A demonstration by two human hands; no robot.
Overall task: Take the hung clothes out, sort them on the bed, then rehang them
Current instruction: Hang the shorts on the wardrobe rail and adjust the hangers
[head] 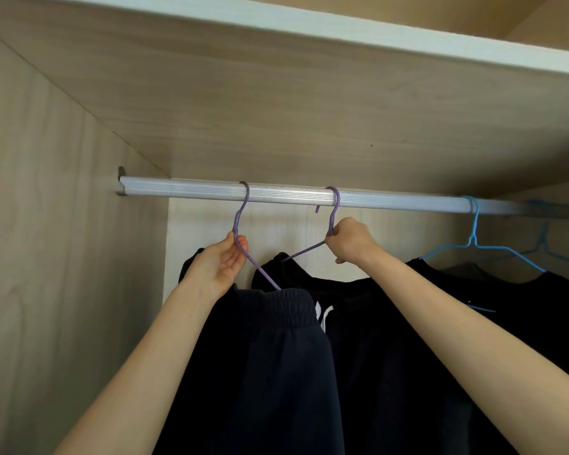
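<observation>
Landmark: we take the ribbed silver metal wardrobe rail (276, 193) as reference.
First hanger: thin purple wire hanger (262, 270), hooked over the rail toward its left end and carrying navy elastic-waisted trousers (276, 339) below.
Second hanger: matching purple wire hanger (336, 200), hooked on the rail just right of the first, bearing a black garment (375, 356).
Left hand (222, 261): pinches the first hanger's neck below the rail, fingers lightly curled.
Right hand (349, 239): fisted round the second hanger's neck.
Farther right along rail: pale blue wire hanger (472, 239) with dark clothing.
Risk: we judge that lifting both together could snag a hook on the rail. It could also tilt a hanger, so the trousers slide off.
</observation>
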